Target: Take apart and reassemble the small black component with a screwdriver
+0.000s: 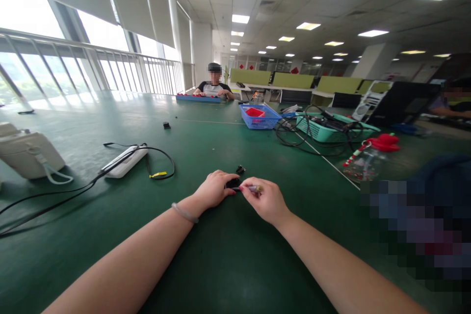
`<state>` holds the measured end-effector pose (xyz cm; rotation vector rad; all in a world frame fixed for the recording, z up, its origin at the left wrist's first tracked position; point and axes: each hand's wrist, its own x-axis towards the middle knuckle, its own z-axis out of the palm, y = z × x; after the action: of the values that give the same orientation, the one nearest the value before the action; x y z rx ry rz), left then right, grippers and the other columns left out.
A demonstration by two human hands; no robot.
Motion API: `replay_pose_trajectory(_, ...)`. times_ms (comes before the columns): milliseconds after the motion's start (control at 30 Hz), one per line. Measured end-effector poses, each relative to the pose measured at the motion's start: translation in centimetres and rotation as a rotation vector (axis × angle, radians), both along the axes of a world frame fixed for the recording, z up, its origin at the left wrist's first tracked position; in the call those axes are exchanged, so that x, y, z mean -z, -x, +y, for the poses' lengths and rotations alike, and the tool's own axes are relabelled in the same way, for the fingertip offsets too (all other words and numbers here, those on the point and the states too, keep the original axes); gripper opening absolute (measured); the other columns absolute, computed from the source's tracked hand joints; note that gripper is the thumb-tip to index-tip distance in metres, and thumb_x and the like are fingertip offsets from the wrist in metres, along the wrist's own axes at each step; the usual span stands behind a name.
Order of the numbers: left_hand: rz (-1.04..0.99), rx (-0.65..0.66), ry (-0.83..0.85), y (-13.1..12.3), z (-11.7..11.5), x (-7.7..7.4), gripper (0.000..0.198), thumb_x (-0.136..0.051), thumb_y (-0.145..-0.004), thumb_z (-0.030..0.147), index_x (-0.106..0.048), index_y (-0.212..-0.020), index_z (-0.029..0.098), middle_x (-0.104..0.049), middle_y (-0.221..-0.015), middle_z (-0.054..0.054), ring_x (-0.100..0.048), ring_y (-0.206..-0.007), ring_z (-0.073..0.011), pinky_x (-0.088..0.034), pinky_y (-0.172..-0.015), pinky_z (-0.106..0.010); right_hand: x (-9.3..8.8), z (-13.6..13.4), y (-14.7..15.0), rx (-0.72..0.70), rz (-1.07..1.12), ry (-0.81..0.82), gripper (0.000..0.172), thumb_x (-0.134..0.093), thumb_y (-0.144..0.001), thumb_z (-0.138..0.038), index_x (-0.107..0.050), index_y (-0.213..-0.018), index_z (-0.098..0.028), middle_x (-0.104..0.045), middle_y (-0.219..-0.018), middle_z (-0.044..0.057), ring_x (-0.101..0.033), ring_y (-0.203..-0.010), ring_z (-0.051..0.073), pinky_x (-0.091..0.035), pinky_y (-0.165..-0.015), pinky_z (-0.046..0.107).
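On the green tabletop, my left hand is closed around a small black part, mostly hidden by the fingers. My right hand pinches a small screwdriver with a pale yellowish handle end. Its thin shaft points left to the black part. Whether the tip sits in a screw is too small to tell. Just beyond my hands lies another small black piece with shiny metal bits. A grey bracelet is on my left wrist.
To the left are a white power strip with black cables and a beige case. A blue basket, a green basket with cables and a red-lidded bottle stand right. A person sits at the far end.
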<state>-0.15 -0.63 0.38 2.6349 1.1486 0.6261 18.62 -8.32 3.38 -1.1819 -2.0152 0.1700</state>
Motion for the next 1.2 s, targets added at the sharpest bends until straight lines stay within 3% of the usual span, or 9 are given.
replay_pose_trajectory(233, 0.006, 0.038, -0.005, 0.0, 0.1, 0.0, 0.051, -0.066, -0.081, 0.034, -0.055, -0.129, 0.021, -0.065, -0.121, -0.008, -0.057, -0.110, -0.0249, -0.042, -0.101, -0.037, 0.2, 0.2, -0.1, 0.019, 0.016, 0.063, 0.028, -0.052, -0.091, -0.040, -0.062, -0.073, -0.021, -0.062, -0.066, 0.001, -0.055, -0.060, 0.014, -0.037, -0.058, 0.024)
replay_pose_trajectory(467, 0.026, 0.039, -0.031, 0.0, -0.4, -0.4, 0.047, -0.064, -0.082, 0.033, -0.056, -0.127, 0.024, -0.066, -0.118, -0.007, -0.058, -0.108, -0.0247, -0.043, -0.100, -0.037, 0.2, 0.6, -1.1, 0.117, 0.214, -0.032, 0.031, -0.049, -0.092, -0.042, -0.061, -0.074, -0.020, -0.057, -0.062, 0.000, -0.050, -0.056, 0.013, -0.036, -0.056, 0.024)
replay_pose_trajectory(700, 0.024, 0.071, -0.060, -0.3, -0.7, -0.5, 0.046, -0.064, -0.082, 0.035, -0.057, -0.126, 0.023, -0.066, -0.119, -0.007, -0.058, -0.107, -0.0244, -0.044, -0.099, -0.039, 0.5, 1.4, -1.3, 0.141, 0.208, 0.023, 0.034, -0.050, -0.091, -0.044, -0.059, -0.069, -0.019, -0.053, -0.057, -0.001, -0.047, -0.052, 0.012, -0.033, -0.052, 0.024)
replay_pose_trajectory(867, -0.059, 0.073, -0.115, -0.4, -1.0, -0.7, 0.028, -0.057, -0.087, 0.032, -0.062, -0.113, 0.023, -0.067, -0.111, -0.005, -0.058, -0.103, -0.0231, -0.045, -0.096, -0.038, 0.7, 1.2, -1.2, 0.103, 0.192, 0.027, 0.029, -0.051, -0.091, -0.041, -0.060, -0.073, -0.020, -0.056, -0.060, -0.001, -0.048, -0.054, 0.012, -0.034, -0.054, 0.024)
replay_pose_trajectory(1067, -0.176, -0.065, -0.178, -0.6, -1.2, -0.9, 0.028, -0.048, -0.091, 0.026, -0.056, -0.117, 0.021, -0.065, -0.110, -0.007, -0.056, -0.104, -0.0238, -0.045, -0.096, -0.040, 0.7, 1.2, -1.6, 0.102, 0.356, -0.148, 0.018, -0.056, -0.090, -0.036, -0.063, -0.084, -0.020, -0.061, -0.072, 0.001, -0.052, -0.061, 0.013, -0.039, -0.060, 0.025)
replay_pose_trajectory(1200, -0.191, -0.216, -0.159, -0.6, -0.7, -0.2, 0.038, -0.047, -0.089, 0.022, -0.048, -0.127, 0.019, -0.065, -0.109, -0.010, -0.057, -0.103, -0.0257, -0.045, -0.095, -0.043, 0.9, 1.8, -1.9, 0.121, 0.402, -0.145, 0.021, -0.057, -0.089, -0.037, -0.065, -0.081, -0.020, -0.061, -0.074, 0.003, -0.055, -0.067, 0.016, -0.042, -0.062, 0.026)
